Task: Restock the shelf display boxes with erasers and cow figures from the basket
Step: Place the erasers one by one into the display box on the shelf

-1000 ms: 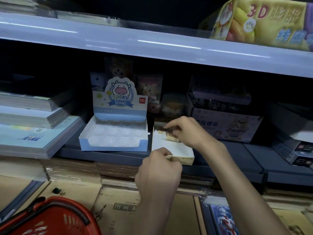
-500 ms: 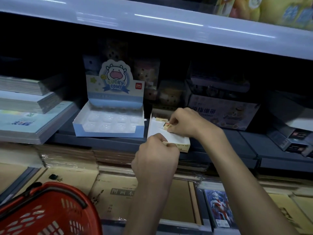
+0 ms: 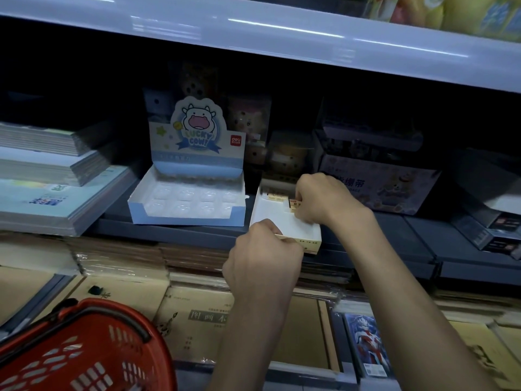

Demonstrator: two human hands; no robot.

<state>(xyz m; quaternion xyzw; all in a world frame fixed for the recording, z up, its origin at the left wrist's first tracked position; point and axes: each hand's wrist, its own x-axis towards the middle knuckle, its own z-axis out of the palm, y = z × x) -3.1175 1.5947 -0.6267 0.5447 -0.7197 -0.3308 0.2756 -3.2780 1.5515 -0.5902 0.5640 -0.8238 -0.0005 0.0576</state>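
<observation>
A small white eraser box (image 3: 277, 218) lies open on the dark shelf. My left hand (image 3: 262, 258) grips its front edge. My right hand (image 3: 321, 201) reaches into the box from the right and pinches a small boxed eraser (image 3: 294, 205). More erasers (image 3: 275, 196) lie at the back of the box. To the left stands the blue and white Lucky Cow display box (image 3: 186, 204), its plastic tray holding no figures. The red basket (image 3: 81, 351) sits at the lower left; its contents cannot be made out.
Stacks of notebooks (image 3: 48, 187) fill the shelf's left end. Dark boxes of goods (image 3: 375, 182) stand to the right and behind. Sketch books (image 3: 197, 317) lie on the lower shelf. The white upper shelf edge (image 3: 253, 32) hangs overhead.
My right hand has drawn back from the rear of the eraser box towards its middle with an eraser pinched. The view dipped, showing more of the basket. My left hand kept its hold.
</observation>
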